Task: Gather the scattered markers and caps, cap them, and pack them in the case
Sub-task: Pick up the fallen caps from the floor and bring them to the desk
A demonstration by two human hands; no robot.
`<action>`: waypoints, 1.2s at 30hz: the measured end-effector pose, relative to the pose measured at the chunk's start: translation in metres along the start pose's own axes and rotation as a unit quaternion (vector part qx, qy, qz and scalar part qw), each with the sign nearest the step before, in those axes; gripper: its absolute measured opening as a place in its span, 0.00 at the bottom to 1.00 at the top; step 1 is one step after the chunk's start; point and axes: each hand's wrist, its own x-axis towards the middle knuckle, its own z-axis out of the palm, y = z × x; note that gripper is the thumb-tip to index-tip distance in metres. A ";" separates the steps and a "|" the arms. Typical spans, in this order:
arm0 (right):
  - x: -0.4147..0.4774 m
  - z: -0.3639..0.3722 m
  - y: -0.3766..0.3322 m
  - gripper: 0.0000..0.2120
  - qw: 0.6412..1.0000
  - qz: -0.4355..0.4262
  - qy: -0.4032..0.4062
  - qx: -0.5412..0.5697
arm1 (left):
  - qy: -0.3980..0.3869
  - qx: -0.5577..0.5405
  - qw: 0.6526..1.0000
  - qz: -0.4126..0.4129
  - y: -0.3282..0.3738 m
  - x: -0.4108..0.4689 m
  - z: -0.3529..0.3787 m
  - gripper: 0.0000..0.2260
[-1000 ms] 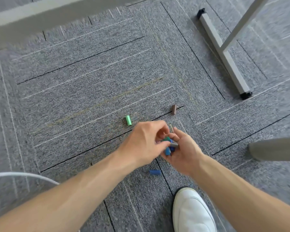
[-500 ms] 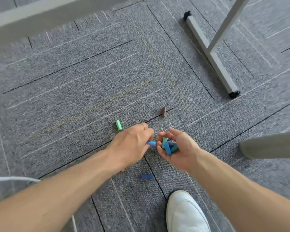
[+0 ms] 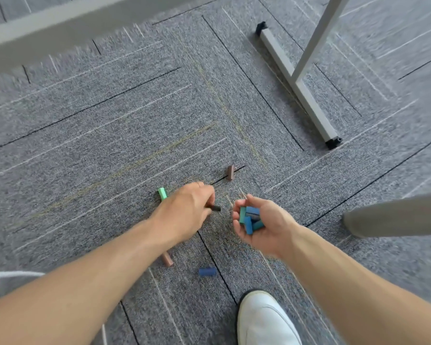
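My right hand (image 3: 261,226) is cupped palm up and holds several blue and teal marker caps (image 3: 250,219). My left hand (image 3: 187,211) reaches down to the carpet and pinches a dark cap (image 3: 215,208) at its fingertips. Loose caps lie on the carpet: a light green cap (image 3: 162,193) just behind my left hand, a brown cap (image 3: 230,172) farther ahead, a pinkish-brown cap (image 3: 167,259) under my left forearm, and a dark blue cap (image 3: 207,271) near my shoe. No markers or case are in view.
A white shoe (image 3: 265,319) stands at the bottom. A grey metal table leg and foot bar (image 3: 300,85) run at the upper right. A blurred grey edge (image 3: 60,23) crosses the top left; another grey shape (image 3: 396,215) juts in at the right.
My left hand has left the right hand, moved down to the carpet and taken hold of a dark cap. My right hand stayed cupped with its caps.
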 end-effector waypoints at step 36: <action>0.007 -0.039 -0.030 0.12 0.985 -0.085 0.012 0.149 | 0.008 -0.048 0.999 0.002 0.072 0.054 0.023 0.15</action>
